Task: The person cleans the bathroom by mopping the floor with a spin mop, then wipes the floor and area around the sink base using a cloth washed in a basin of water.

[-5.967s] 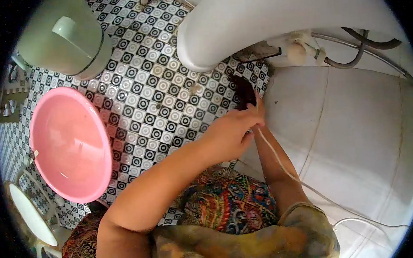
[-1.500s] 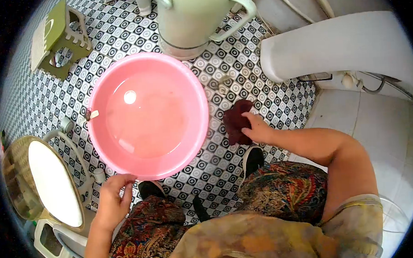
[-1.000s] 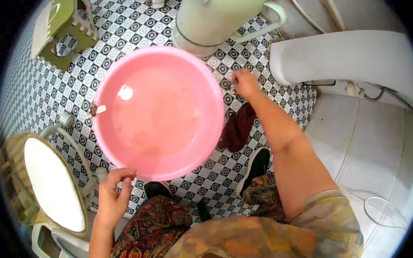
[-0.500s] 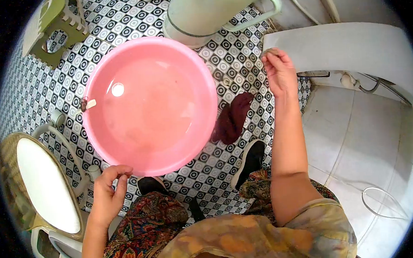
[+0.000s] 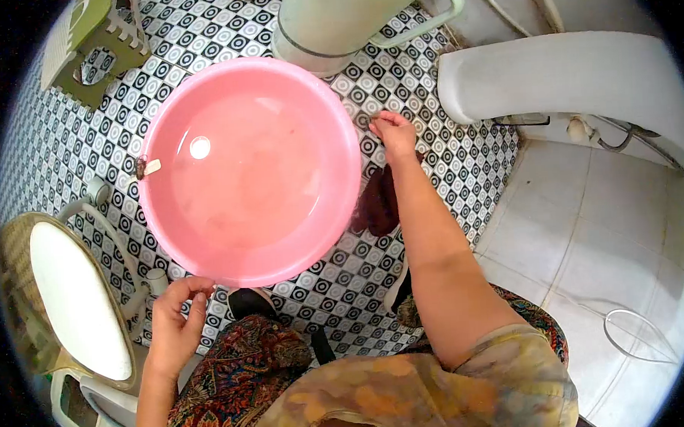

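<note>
A large pink basin [image 5: 335, 221] of water stands on the patterned floor. My left hand [image 5: 180, 316] is at its near left edge, thumb and fingers drawn together by the rim; anything pinched there is too small to make out. To the right of the basin, over the floor, is my right hand [image 5: 397, 137], its fingers closed together at the tips; what they hold, if anything, cannot be told. A dark maroon cloth [image 5: 377, 204] lies crumpled on the floor, partly covered by my right forearm. On the basin's left rim hangs a small dark object with a pale tag [image 5: 152, 167].
A pale green bucket with a handle [image 5: 326, 31] stands behind the basin. At upper left is a green step stool [image 5: 95, 60]. A white-seated chair [image 5: 79, 301] is at left. To the right are a white washbasin-like fixture [image 5: 557, 74] and wall tiles [image 5: 585, 195].
My right hand has moved left, from beside the white fixture to above the floor near the basin, its forearm now over the cloth. My left hand has barely moved.
</note>
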A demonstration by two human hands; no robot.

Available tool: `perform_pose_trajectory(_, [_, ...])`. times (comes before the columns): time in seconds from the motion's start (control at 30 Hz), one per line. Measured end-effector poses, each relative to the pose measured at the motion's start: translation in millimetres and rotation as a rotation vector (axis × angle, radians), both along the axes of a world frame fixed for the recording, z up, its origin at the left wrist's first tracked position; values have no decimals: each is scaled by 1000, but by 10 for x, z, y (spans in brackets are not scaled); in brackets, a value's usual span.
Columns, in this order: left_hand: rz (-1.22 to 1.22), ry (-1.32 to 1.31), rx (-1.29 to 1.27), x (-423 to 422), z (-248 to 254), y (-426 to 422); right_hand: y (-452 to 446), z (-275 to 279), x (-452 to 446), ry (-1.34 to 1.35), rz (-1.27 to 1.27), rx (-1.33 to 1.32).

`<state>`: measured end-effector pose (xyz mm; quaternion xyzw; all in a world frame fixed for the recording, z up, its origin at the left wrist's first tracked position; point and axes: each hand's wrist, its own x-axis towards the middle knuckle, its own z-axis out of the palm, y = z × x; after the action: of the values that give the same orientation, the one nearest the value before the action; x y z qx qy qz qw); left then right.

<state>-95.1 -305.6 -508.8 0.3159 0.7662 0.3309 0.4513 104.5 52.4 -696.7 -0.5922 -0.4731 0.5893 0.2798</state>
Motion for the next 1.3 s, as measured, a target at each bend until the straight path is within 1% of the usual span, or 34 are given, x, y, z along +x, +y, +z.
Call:
perform_pose_trajectory(0.03, [-1,1,-1,7,-10,-6,-10,-47,32,1,-1,-1])
perform_pose_trajectory(0.1, [45,-35,27,21,-30,-11,-25,-135,104,-143,48,111])
perform_pose_trajectory(0.13, [47,-34,25,13,-26,-5,-27,-168,143,-204,116,148])
perform_pose_trajectory(0.17, [20,-12,31,1,-19,7,-24,-209,166,-203,118,147])
perform_pose_trajectory(0.23, [-9,10,35,-13,-10,24,-53,-191,164,-538,323,754])
perform_pose_trajectory(0.27, [-14,17,32,-19,-6,31,-77,-186,159,-537,323,753])
perform_pose_trajectory(0.33, [-18,27,28,-25,-12,29,-162,-64,78,-680,346,853])
perform_pose_trajectory(0.37, [-9,6,31,-20,-34,15,-186,-27,65,-678,346,853])
perform_pose_trajectory(0.43, [4,-12,32,-19,-35,7,-223,12,41,-681,440,733])
perform_pose_trajectory(0.47, [1,-3,31,-16,-25,15,-211,-59,60,-695,449,766])
perform_pose_trajectory(0.57, [4,11,28,-19,-19,19,-152,-144,108,-745,430,807])
perform_pose_trajectory(0.6, [5,16,24,-21,-18,17,-113,-116,102,-738,381,751])
perform_pose_trajectory(0.63, [7,17,25,-22,-20,12,-44,-150,136,-736,382,753])
perform_pose_trajectory(0.7, [18,-2,13,-24,-33,7,102,-194,247,-439,46,545])
perform_pose_trajectory(0.77, [13,-4,16,-26,-44,-3,245,-122,396,-263,-123,369])
perform_pose_trajectory(0.8, [11,-3,17,-26,-46,-5,244,35,387,-151,-208,344])
perform_pose_trajectory(0.83, [8,-6,21,-23,-40,-2,286,130,424,-58,-278,252])
perform_pose_trajectory(0.9, [11,6,6,-19,-25,3,500,16,648,-89,-322,242])
perform_pose_trajectory(0.93, [8,17,27,-20,-30,2,561,-20,701,-218,-356,285])
perform_pose_trajectory(0.97, [7,15,30,-22,-35,0,604,-59,758,-220,-358,288])
perform_pose_trajectory(1.03, [-10,38,20,-24,-40,0,667,-123,826,-590,-93,347])
perform_pose_trajectory(1.07, [-9,37,21,-21,-32,10,700,-254,881,-614,-48,456])
perform_pose_trajectory(1.1, [0,20,3,-22,-22,19,720,-255,850,-613,-47,458])
perform_pose_trajectory(1.2, [17,3,-18,-29,-17,27,725,-346,739,-768,97,522])
perform_pose_trajectory(1.23, [21,0,-16,-30,-14,27,650,-244,652,-764,101,521])
perform_pose_trajectory(1.3, [21,-1,-24,-43,2,43,526,-34,507,-976,148,511])
